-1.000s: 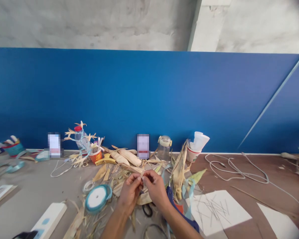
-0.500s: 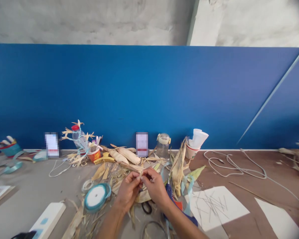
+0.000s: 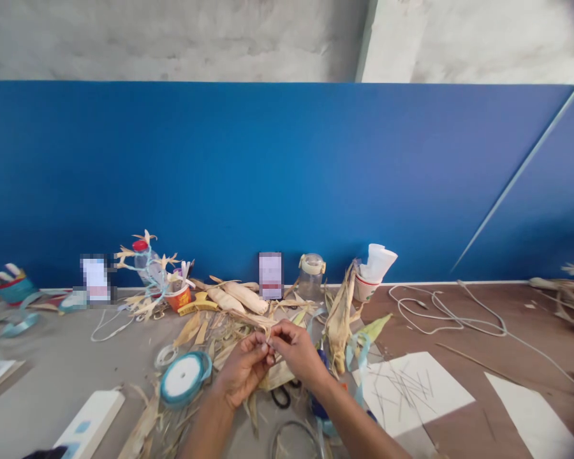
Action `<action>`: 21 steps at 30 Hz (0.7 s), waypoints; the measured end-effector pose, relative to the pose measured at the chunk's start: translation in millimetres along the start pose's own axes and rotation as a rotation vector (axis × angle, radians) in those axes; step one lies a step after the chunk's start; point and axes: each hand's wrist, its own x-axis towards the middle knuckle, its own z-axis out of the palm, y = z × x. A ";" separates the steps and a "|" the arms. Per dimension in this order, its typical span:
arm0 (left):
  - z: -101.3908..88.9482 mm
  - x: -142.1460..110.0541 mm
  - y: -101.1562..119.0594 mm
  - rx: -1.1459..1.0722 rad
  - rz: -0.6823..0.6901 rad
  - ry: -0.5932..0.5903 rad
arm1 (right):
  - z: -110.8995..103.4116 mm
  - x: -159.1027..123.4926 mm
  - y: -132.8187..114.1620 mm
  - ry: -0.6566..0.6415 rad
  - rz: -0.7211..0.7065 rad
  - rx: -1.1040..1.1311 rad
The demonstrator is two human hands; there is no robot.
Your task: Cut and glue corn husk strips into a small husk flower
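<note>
My left hand point(image 3: 243, 371) and my right hand point(image 3: 295, 352) meet fingertip to fingertip above a litter of dry corn husk strips point(image 3: 220, 336). Both pinch a small pale husk piece point(image 3: 268, 342) between thumbs and fingers. A spool of light blue ribbon point(image 3: 184, 379) lies just left of my left hand. Black scissors point(image 3: 282, 396) lie on the table under my wrists. A blue glue gun point(image 3: 323, 363) shows partly behind my right wrist.
Husked corn cobs point(image 3: 236, 296), a glass jar point(image 3: 310, 277), paper cups point(image 3: 370, 280) and a husk-flower bottle point(image 3: 146, 264) stand along the blue partition point(image 3: 287, 178). White cable point(image 3: 444, 312) and paper sheets point(image 3: 411, 389) lie right. A white box point(image 3: 88, 427) lies front left.
The view has drifted slightly, shifting everything a little left and up. My hands stay pinched together on the husk piece, with only small finger movement.
</note>
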 end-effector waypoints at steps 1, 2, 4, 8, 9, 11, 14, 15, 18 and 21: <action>-0.2 -0.2 0.4 0.008 -0.007 0.004 | -0.3 0.1 0.0 -0.002 0.008 0.000; -0.6 -0.3 0.6 0.016 -0.012 0.008 | -0.5 0.1 0.2 -0.001 0.012 -0.005; -1.6 0.1 0.5 0.034 -0.015 0.020 | -0.7 0.2 1.1 0.001 0.010 -0.021; -1.8 2.3 -1.6 0.061 -0.001 0.054 | -0.6 0.2 2.9 0.016 -0.005 -0.062; -1.0 2.7 -2.3 0.067 0.009 0.059 | -0.7 0.3 3.7 0.027 -0.011 -0.084; 1.8 3.3 -3.7 0.083 0.037 0.074 | -1.4 0.8 5.9 0.048 -0.033 -0.137; 8.2 3.1 -5.2 0.121 0.096 0.112 | -2.9 1.8 9.5 0.057 -0.069 -0.192; 10.4 2.8 -5.5 0.134 0.115 0.124 | -3.3 2.0 10.3 0.060 -0.080 -0.206; 15.7 2.3 -6.2 0.154 0.158 0.161 | -4.0 1.9 10.3 0.067 -0.106 -0.238; 17.3 2.5 -6.3 0.148 0.185 0.191 | -4.2 1.4 7.9 0.052 -0.116 -0.226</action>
